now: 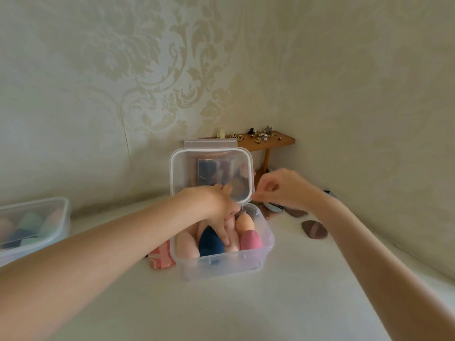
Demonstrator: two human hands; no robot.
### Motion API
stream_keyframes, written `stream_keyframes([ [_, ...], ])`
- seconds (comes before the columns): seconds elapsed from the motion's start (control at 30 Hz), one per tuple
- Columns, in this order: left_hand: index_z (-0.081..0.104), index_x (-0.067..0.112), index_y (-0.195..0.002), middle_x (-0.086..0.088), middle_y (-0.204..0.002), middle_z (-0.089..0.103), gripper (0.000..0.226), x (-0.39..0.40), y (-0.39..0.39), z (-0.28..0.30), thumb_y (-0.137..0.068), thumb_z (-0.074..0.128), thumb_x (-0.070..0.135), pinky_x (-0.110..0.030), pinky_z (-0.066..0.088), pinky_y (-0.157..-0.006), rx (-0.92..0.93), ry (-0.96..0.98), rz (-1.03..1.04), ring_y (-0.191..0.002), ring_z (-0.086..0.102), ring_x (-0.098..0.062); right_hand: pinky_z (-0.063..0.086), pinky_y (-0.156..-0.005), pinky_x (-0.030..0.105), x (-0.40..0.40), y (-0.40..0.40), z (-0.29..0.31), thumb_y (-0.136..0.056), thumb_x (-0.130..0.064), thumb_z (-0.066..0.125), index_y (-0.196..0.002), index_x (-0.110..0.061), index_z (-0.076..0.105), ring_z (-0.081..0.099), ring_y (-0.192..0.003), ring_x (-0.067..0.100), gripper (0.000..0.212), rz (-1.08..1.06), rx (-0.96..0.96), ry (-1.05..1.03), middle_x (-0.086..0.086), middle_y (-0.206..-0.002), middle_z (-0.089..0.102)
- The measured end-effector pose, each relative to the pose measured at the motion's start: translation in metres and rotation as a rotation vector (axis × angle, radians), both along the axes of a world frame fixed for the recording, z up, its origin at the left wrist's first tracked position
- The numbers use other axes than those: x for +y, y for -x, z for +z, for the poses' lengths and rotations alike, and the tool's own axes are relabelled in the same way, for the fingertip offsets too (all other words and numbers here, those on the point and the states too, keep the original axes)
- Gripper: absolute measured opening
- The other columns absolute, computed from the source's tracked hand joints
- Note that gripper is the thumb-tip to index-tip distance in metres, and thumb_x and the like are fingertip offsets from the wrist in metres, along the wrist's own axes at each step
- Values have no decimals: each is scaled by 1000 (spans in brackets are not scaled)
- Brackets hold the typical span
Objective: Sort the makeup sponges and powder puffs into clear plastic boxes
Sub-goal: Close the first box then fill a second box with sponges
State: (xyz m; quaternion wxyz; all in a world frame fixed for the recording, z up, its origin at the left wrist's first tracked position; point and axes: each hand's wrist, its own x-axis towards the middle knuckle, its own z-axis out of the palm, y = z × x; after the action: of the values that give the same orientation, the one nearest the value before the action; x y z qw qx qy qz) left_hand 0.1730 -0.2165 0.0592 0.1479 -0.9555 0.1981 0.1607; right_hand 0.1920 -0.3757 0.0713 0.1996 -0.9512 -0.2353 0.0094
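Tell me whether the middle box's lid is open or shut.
Open. The lid stands upright behind the clear box, the right hand at its edge, sponges exposed.

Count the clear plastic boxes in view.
2: an open box at centre, under the left hand, and a second box at the left edge, partly cut off.

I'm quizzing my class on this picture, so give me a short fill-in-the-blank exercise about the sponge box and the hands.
1. The lid of the middle box stands ____.
2. The left hand reaches into the box and touches the ____ blue sponge.
3. The right hand pinches the lid's ____ edge.
4. A brown powder puff lies ____ the box.

Missing words: open; dark; right; outside
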Motion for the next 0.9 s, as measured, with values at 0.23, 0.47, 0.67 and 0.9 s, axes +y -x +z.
stream_keyframes([
  [0.23, 31, 26, -88, -3, -103, 29, 47, 4, -1, -2, -75, 64, 57, -33, 37, -74, -27, 19, -38, -100, 35, -21, 32, -104, 45, -30, -97, -54, -92, -11, 42, -131, -23, 48, 35, -127, 38, 42, -489, 22, 267, 19, -131, 45],
  [0.47, 33, 25, -88, -3, -103, 27, 46, 7, -3, -3, -75, 65, 56, -33, 37, -72, -20, 44, -32, -100, 33, -20, 41, -95, 41, -30, -104, -66, -91, -12, 51, -121, -9, 57, 48, -118, 36, 31, -565, -61, 47, 18, -126, 56],
  [0.67, 44, 24, -102, -3, -104, 27, 46, 8, -1, -5, -76, 64, 56, -32, 37, -76, -32, 49, -42, -103, 35, -22, 43, -70, 37, -29, -71, -23, -86, -13, 59, -99, -10, 50, 52, -86, 26, 16, -538, -227, -326, 14, -102, 53],
  [0.9, 42, 15, -99, -2, -100, 29, 56, 20, 8, -14, -73, 64, 60, -33, 41, -83, -119, 207, -34, -103, 35, -22, 49, -94, 34, 0, -1, 6, -85, -8, 57, -105, 2, 57, 66, -92, 24, 23, 164, 861, -684, 16, -102, 64],
])
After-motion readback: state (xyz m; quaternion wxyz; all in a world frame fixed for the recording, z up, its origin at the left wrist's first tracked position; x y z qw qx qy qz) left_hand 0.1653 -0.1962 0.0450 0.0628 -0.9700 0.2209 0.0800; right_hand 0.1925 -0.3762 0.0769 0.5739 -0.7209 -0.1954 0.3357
